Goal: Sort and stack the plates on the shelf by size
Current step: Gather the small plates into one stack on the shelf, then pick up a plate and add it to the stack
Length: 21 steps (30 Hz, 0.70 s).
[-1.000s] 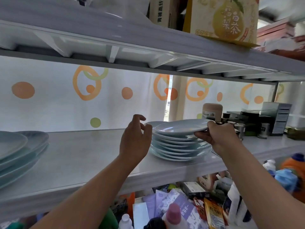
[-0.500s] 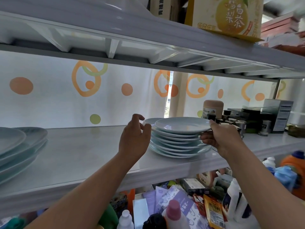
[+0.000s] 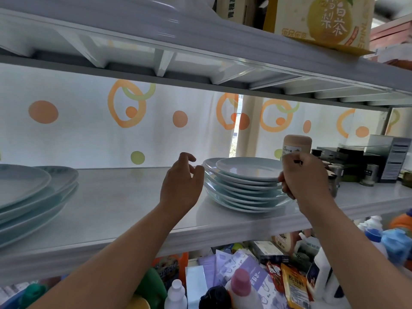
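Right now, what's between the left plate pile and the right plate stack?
Head view: bare shelf between the left pile and right stack; only the left hand, close beside the stack.

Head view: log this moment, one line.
small-plate stack on shelf | left hand open beside stack | right hand grips stack's rim | larger plates far left

The right grip (image 3: pixel 305 180) covers the right rim of the small-plate stack (image 3: pixel 243 188). Whether its fingers pinch a rim cannot be determined. It also hides the lower part of the beige jar (image 3: pixel 296 143), whose label text is too small to read. The large-plate stack (image 3: pixel 33 192) is cut off by the left edge, the pear-tea box (image 3: pixel 323 23) by the top edge, and the pink-capped bottle (image 3: pixel 242 286) by the bottom edge. The upper shelf (image 3: pixel 156 25) front is blurred.
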Tool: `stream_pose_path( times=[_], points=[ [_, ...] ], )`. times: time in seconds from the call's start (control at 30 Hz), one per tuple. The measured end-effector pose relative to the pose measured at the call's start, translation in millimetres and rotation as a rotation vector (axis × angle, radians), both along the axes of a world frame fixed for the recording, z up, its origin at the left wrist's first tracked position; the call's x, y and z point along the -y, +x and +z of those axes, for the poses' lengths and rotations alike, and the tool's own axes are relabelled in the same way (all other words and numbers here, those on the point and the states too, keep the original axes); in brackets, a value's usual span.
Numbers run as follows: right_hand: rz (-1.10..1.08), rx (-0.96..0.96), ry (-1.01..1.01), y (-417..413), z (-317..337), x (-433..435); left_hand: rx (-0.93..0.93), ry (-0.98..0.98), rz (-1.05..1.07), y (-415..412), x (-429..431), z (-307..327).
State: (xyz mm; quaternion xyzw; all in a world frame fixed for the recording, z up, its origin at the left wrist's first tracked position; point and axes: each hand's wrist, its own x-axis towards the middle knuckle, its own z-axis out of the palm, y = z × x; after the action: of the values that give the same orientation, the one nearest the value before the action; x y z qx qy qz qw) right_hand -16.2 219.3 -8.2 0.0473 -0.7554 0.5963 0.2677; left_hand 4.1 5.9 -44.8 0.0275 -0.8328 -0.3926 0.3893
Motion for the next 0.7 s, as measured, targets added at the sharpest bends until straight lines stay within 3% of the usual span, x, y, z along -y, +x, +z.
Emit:
stream_pose_path(
  times=[0.47, 0.7],
  points=[
    [0.445, 0.008, 0.16, 5, -18, 136, 0.012, -0.022, 0.205, 23, 86, -4],
    [0.621, 0.145, 0.206, -28, -33, 227, -0.016, -0.026, 0.322, 16, 114, -7]
  ],
)
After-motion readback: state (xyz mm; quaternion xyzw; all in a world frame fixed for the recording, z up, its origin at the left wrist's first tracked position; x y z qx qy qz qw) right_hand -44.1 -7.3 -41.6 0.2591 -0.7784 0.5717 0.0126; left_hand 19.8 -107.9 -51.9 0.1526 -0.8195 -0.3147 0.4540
